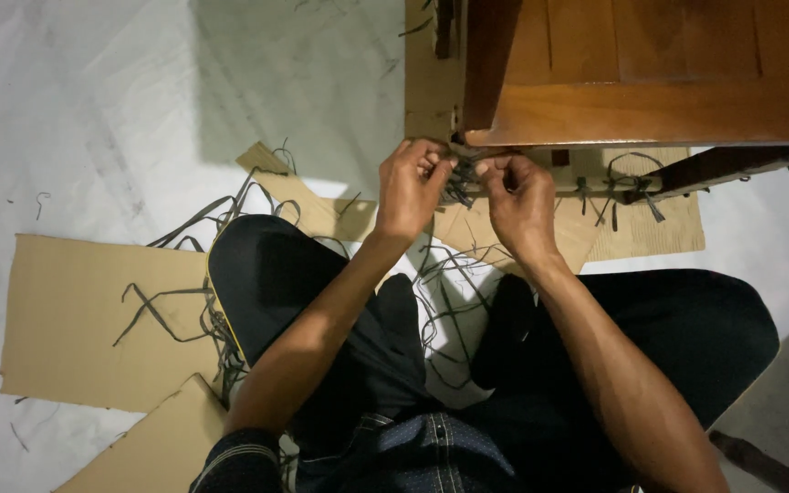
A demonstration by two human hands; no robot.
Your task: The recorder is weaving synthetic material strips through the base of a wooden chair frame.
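Both grips are closed tight: your left hand (411, 187) and right hand (519, 196) pinch the same bundle of dark strips (461, 183) between bent fingertips, knuckles up, the two hands just beside each other. That bundle sits at the lower edge of the wooden furniture frame (650, 114), right where your fingers meet. Your wrists are bent slightly inward, and both forearms reach forward from your lap, the left one crossing over your left knee (271, 274). More knotted strips (627, 187) hang along the same edge to your right. You sit cross-legged in dark trousers, with loose strips (449, 292) lying between your legs and on flat cardboard sheets (70, 319) spread on the pale floor (93, 119).
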